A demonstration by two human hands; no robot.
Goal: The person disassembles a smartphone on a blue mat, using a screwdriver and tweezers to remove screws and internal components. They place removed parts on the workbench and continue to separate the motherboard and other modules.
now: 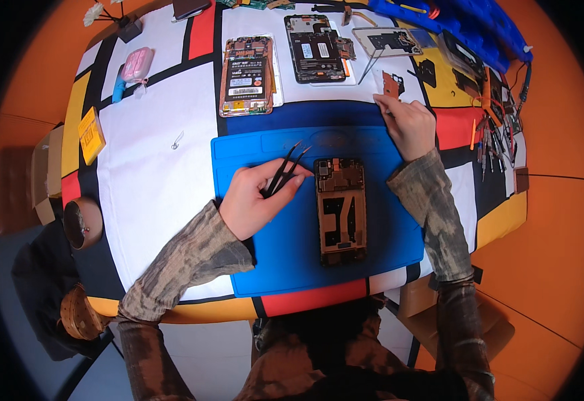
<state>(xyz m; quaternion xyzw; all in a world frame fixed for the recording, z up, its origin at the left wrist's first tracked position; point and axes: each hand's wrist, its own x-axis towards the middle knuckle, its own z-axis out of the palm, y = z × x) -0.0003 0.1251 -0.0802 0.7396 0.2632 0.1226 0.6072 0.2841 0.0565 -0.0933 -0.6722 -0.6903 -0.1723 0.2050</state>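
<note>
On the blue mat (272,267) lies an opened phone (341,210), its circuit boards and bare frame facing up. My left hand (258,197) is closed around black tweezers (285,168) just left of the phone, their tips apart and pointing away from me. Beyond the mat's far right corner, my right hand (409,123) has its fingers drawn together. A thin copper-coloured piece (392,84) shows right behind those fingers, its near edge hidden by them. Whether the fingers grip that piece or only touch it, I cannot tell.
Two more opened phones (247,77) (315,50) lie beyond the mat. Near them are a clear-edged panel (387,41) and thin metal tweezers (372,65). Several screwdrivers (489,140) lie at right, below a blue bin (452,30). A yellow box (91,136) and round container (83,224) stand left.
</note>
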